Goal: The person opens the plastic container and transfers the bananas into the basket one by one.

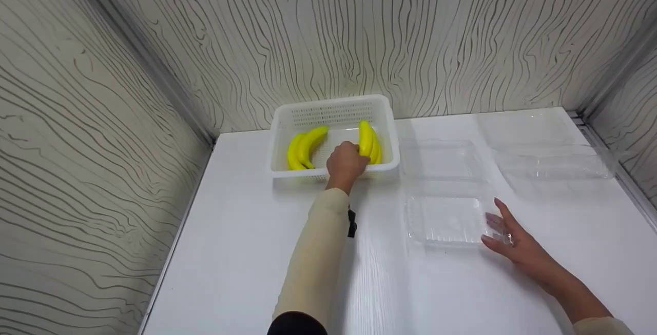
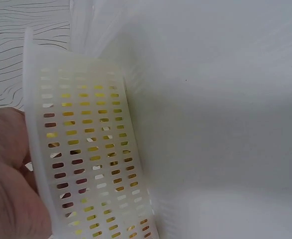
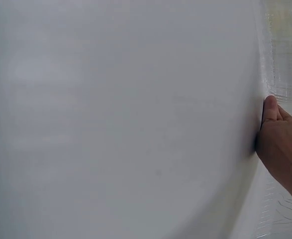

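My left hand (image 1: 347, 163) reaches over the near rim into a white slotted basket (image 1: 333, 103). Its fingers are curled at the lower end of a yellow banana bunch (image 1: 365, 137) on the basket's right side. Another banana bunch (image 1: 308, 145) lies at the left inside. In the left wrist view the basket's slotted wall (image 2: 88, 149) hides the fingers, and yellow shows through the slots. My right hand (image 1: 523, 248) rests at the right edge of a clear plastic container (image 1: 446, 219), thumb and fingers extended and spread. Some of its fingers show through the plastic.
The container's clear lid (image 1: 441, 160) lies folded back beside the basket. Farther right is another clear plastic container (image 1: 559, 165) with its lid raised. Wood-grain panels (image 1: 328, 32) stand behind and to the left of the white table (image 1: 231, 253).
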`<state>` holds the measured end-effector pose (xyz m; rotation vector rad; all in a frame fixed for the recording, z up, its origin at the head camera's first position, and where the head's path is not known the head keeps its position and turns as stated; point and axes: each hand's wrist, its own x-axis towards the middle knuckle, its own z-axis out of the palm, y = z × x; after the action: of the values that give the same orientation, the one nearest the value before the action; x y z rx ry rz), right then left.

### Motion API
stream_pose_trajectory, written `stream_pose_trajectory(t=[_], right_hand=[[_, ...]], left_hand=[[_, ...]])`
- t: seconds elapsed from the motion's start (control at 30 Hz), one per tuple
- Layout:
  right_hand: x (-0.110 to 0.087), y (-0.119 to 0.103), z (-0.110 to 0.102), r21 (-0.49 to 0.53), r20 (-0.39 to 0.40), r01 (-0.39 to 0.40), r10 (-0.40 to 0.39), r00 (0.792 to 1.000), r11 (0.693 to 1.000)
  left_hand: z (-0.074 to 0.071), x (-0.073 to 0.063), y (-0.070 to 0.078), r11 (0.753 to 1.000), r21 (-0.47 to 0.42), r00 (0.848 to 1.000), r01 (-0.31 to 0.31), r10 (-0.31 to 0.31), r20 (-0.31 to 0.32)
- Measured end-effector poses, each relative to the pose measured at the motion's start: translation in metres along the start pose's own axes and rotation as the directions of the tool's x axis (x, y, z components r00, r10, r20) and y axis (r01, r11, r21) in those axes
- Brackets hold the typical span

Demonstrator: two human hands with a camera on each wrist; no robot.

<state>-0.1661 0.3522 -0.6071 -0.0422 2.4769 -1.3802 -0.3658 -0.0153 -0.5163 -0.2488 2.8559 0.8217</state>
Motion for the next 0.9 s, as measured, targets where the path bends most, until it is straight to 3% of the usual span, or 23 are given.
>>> stream_pose_trajectory(t=[0.37, 0.9], right_hand=[[0.0004, 0.0011, -0.0004, -0.026, -0.007, 0.013, -0.013, 1.000, 1.000], [-0.0004, -0.0009, -0.0002, -0.058, -0.013, 0.008, -0.008, 1.000, 0.998]], left_hand=[[0.0004, -0.0001, -0.0003, 0.999, -0.020, 1.000, 0.029, -0.029, 0.006], [-0.0007, -0.0007, -0.0020, 0.999, -0.030, 1.000, 0.013, -0.013, 0.011]])
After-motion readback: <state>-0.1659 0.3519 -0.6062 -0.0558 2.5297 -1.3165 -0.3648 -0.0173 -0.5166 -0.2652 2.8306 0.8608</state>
